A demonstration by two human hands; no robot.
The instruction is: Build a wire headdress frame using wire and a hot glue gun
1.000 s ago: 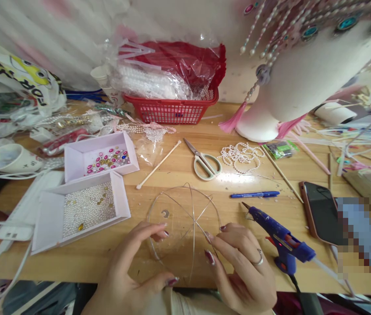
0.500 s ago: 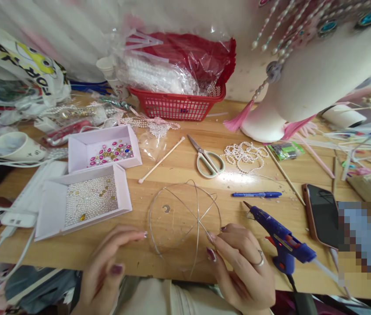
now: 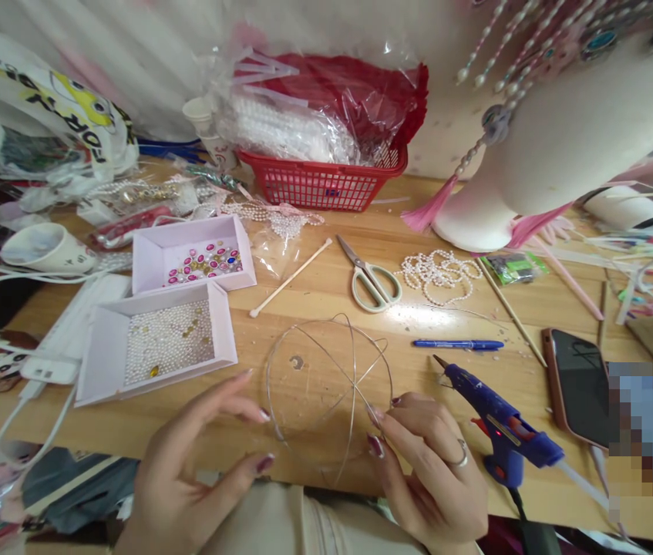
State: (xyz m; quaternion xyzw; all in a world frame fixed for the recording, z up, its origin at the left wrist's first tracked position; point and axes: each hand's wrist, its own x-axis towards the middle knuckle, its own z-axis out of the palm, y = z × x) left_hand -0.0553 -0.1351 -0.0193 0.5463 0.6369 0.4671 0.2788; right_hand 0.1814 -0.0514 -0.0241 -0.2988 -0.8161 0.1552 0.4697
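Observation:
A thin silver wire frame (image 3: 329, 385), a ring with crossed arcs, rests on the wooden table (image 3: 534, 370) near its front edge. My right hand (image 3: 430, 470) pinches the frame's right side between thumb and fingers; a ring is on one finger. My left hand (image 3: 187, 478) hovers to the left of the frame with fingers spread, not touching it, close to the near white tray of small pearls (image 3: 158, 351).
A blue glue gun (image 3: 499, 428) lies right of my right hand, a phone (image 3: 577, 385) beyond it. Scissors (image 3: 372, 279), a blue pen (image 3: 458, 344), a pearl strand (image 3: 439, 274), a gem tray (image 3: 193, 254), a red basket (image 3: 320, 181) and a white mannequin head (image 3: 534, 146) stand farther back.
My left hand has let go of the frame's left side and drawn back to the left, fingers opening. My right hand keeps its pinch; the view has shifted slightly.

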